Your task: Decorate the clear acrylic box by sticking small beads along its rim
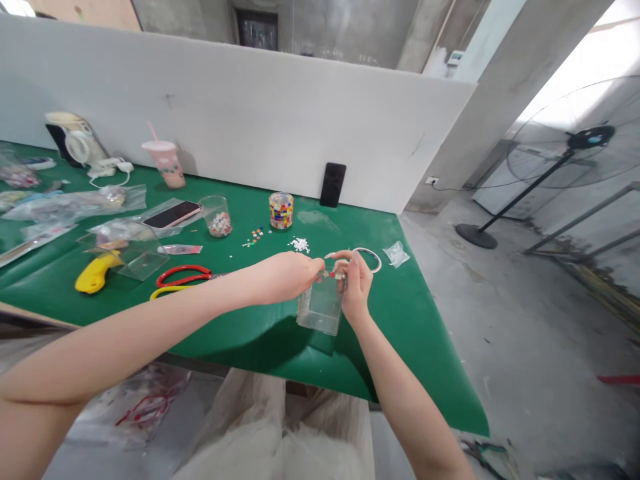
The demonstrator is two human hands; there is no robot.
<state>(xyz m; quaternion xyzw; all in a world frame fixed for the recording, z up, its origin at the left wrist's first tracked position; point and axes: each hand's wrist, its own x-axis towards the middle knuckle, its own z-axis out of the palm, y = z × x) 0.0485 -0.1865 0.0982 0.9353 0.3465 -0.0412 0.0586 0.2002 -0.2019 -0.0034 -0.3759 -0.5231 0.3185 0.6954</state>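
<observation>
A clear rectangular box (320, 313) is held tilted above the green table. My right hand (356, 283) grips it by the upper right edge, fingers bent over the rim. At the top of the box, my left hand (293, 275) is closed, its fingertips pressed to the rim; what they pinch is too small to make out. Between my fingers a few small red and white pieces (331, 274) show along the rim. Just beyond my hands lies a pile of white mosaic tiles (300, 245), with scattered coloured tiles (256, 235) to its left.
A mosaic-covered jar (281, 211), a cup of tiles (220, 223) and a leaning phone (333, 185) stand farther back. Red and yellow-handled scissors (184, 275), a yellow tool (97, 272) and another clear box (145, 257) lie left. A white ring (374, 255) and plastic bag (397, 254) lie right.
</observation>
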